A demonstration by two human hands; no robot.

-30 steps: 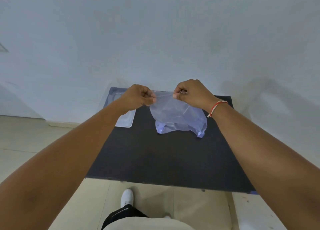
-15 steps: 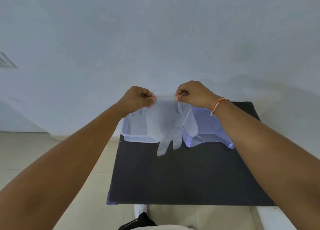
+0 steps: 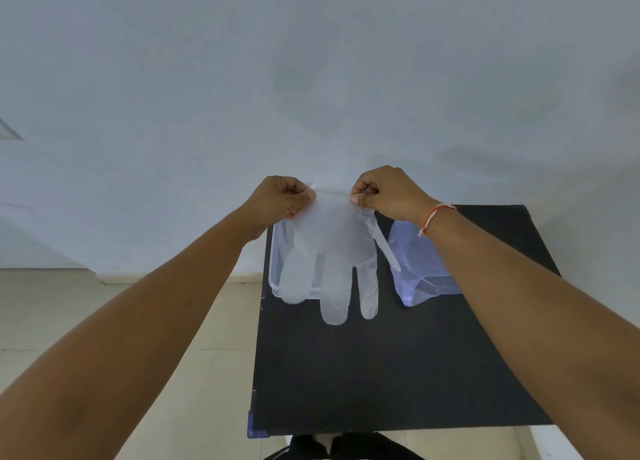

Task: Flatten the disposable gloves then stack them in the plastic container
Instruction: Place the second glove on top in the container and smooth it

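A thin, see-through disposable glove [image 3: 332,251] hangs in the air, fingers pointing down, stretched by its cuff between both hands. My left hand [image 3: 282,198] pinches the left cuff corner and my right hand [image 3: 384,191] pinches the right one. Behind the glove, a clear plastic container [image 3: 275,272] sits at the far left of the black table [image 3: 398,373]; the glove covers most of it. A bluish plastic bag [image 3: 420,269] lies to the right of the container, under my right forearm.
The table stands against a pale wall [image 3: 311,78]. Its left edge drops to a beige tiled floor [image 3: 86,303]. My dark trousers [image 3: 343,447] show at the table's near edge.
The glove has been pulled out of the bag, carried left over the container and spread wider. The view has shifted, so the table now sits further right.
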